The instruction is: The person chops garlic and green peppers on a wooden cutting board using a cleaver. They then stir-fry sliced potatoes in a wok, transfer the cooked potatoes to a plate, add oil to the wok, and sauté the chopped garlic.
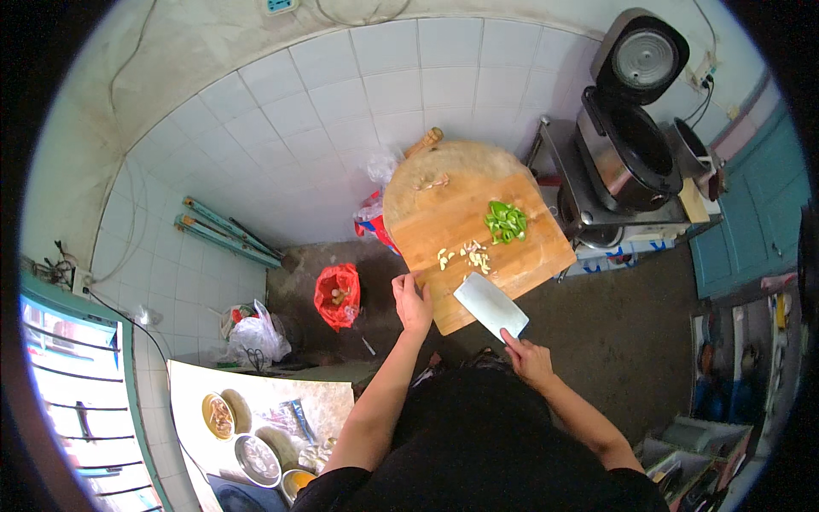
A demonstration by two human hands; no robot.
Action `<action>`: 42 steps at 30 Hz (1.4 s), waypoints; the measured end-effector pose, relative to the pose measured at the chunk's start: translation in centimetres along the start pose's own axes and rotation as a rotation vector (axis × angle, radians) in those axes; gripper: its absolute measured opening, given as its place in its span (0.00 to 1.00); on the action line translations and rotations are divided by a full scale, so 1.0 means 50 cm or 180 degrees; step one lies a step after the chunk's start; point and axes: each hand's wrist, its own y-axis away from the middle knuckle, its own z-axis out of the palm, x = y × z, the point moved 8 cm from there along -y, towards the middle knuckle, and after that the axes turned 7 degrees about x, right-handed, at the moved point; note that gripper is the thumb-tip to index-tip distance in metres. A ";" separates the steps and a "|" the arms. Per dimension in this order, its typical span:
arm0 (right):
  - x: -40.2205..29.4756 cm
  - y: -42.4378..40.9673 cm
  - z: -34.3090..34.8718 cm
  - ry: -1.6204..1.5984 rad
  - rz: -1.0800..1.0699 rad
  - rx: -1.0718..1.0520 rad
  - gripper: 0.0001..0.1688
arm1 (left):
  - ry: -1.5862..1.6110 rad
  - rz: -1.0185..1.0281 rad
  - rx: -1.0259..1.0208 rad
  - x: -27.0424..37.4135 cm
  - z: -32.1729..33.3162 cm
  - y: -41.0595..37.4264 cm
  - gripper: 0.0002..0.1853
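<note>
My right hand (528,360) grips the handle of a Chinese cleaver (491,306), whose broad blade lies flat-side up over the near edge of a wooden cutting board (441,307). At the board's left edge is my left hand (413,302), fingers loosely curled and touching or very near the edge; nothing shows in it. Sliced garlic (475,256) lies scattered just beyond the blade. Farther right on the board sits a heap of cut green pepper (505,222). The board rests on a round wooden block (461,155), where a few small scraps (435,183) lie.
An open rice cooker (630,153) stands on a metal rack (592,214) at right. On the floor to the left is a bin lined with a red bag (337,297). A table (192,384) at lower left carries bowls, including a metal one (257,459).
</note>
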 end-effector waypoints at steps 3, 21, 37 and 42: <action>0.007 -0.006 -0.013 0.0109 -0.0018 -0.0018 0.31 | -0.0061 0.0089 -0.0101 0.001 0.004 -0.010 0.20; -0.024 -0.030 -0.021 -0.4295 0.2287 -0.1443 0.28 | -0.0496 0.0653 -0.0787 0.056 0.116 -0.083 0.08; -0.053 -0.077 -0.060 -0.0789 -0.0095 0.0692 0.27 | -0.0217 0.0368 -0.0666 0.036 0.035 -0.039 0.11; -0.052 -0.082 0.010 0.0112 -0.0019 -0.0027 0.29 | -0.0247 0.0486 -0.0513 0.035 0.025 -0.045 0.11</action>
